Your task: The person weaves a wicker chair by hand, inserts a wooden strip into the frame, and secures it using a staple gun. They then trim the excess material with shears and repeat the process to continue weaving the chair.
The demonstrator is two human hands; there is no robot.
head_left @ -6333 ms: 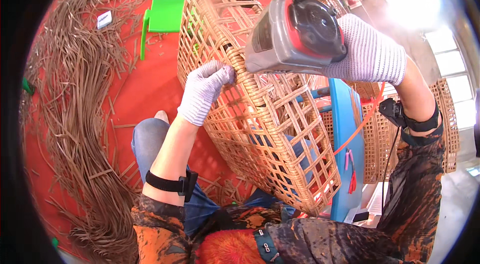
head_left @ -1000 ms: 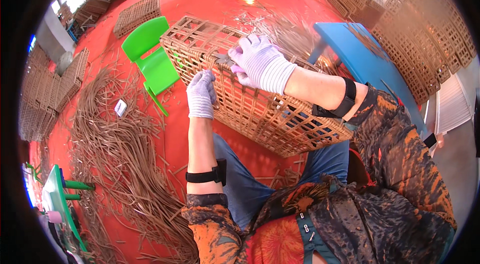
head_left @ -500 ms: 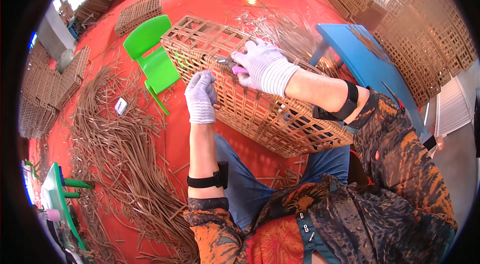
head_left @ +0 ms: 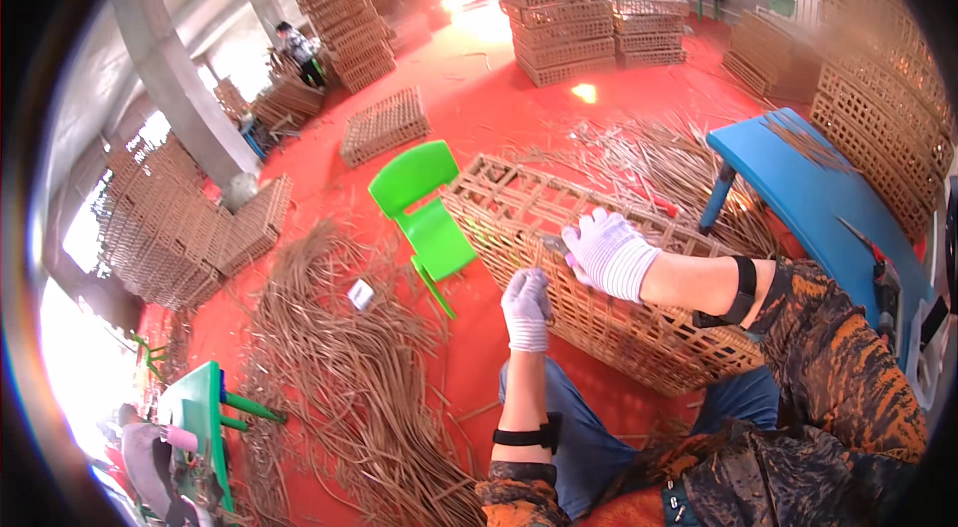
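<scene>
A large brown woven lattice basket [head_left: 639, 327] is tilted across my knees, its openwork side facing me. My right hand [head_left: 614, 256], in a white and grey striped knit glove, is closed over its upper edge on a small hand cutter [head_left: 552, 243]. Only the cutter's dark tip shows; the fingers cover most of it. Against the basket's near left side, my left hand [head_left: 527, 307] has its gloved fingers curled tightly together. Whatever those fingers pinch is hidden.
A green chair [head_left: 429, 213] stands beyond the basket's left end. Loose brown strips [head_left: 349, 357] lie heaped on the red floor at left, with a small white object [head_left: 360, 294] on them. A blue table [head_left: 808, 178] is at right. Stacked baskets [head_left: 559, 3] rise behind; a person [head_left: 297, 46] is far off.
The whole view has swung up and left, so the basket, chair and hands appear lower and further right. Less of the cutter shows now. Both hands remain at the basket.
</scene>
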